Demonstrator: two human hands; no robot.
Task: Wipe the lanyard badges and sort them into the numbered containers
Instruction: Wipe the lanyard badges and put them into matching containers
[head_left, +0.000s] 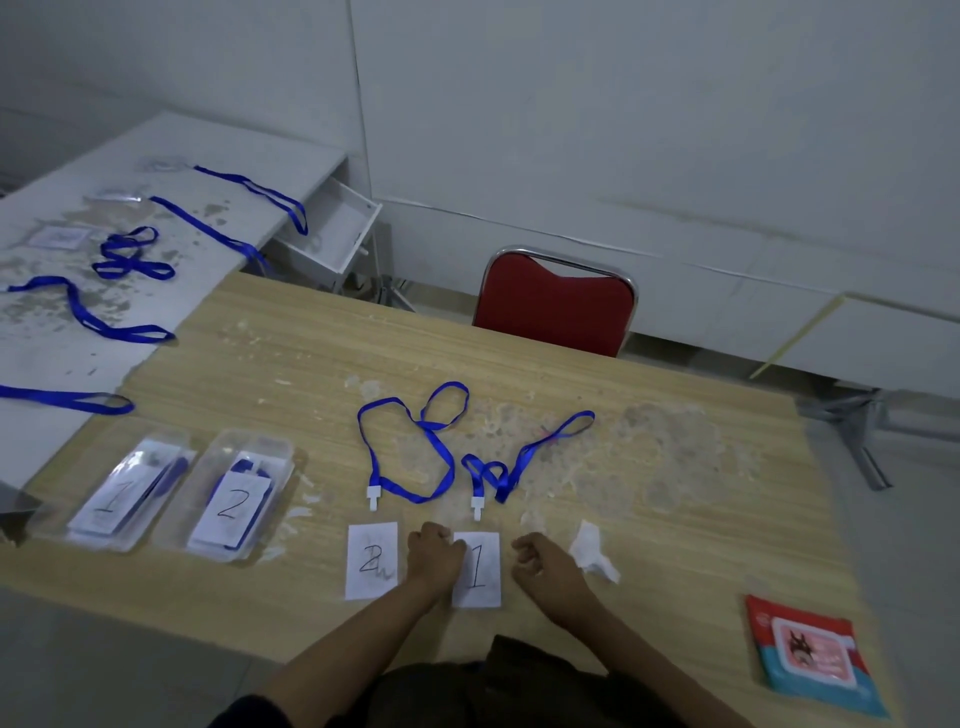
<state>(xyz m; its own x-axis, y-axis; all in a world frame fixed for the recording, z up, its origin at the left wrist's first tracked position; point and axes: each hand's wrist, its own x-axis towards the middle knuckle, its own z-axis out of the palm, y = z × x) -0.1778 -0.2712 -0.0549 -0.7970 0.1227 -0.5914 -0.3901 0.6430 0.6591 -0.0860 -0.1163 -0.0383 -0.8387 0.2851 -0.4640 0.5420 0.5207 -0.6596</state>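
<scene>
Two badges lie at the lower centre of the frame on the wooden bench (675, 519): the badge marked 2 (371, 561) and the badge marked 1 (478, 571), each trailing a blue lanyard (410, 441) up the frame from a white clip (373, 496). The left hand (434, 556) sits curled between them, its fingertips on the edge of the badge marked 1; whether it pinches the card I cannot tell. The right hand (540, 564) is loosely curled and holds nothing, just beside a crumpled wipe (592, 551). At the lower left stand two clear containers, container 1 (127, 493) and container 2 (239, 499). A wipe pack (810, 654) lies at the lower right. The cards look light, flat and likely slick, so pinching an edge or the clip would serve best; the limp straps will drag and tangle.
</scene>
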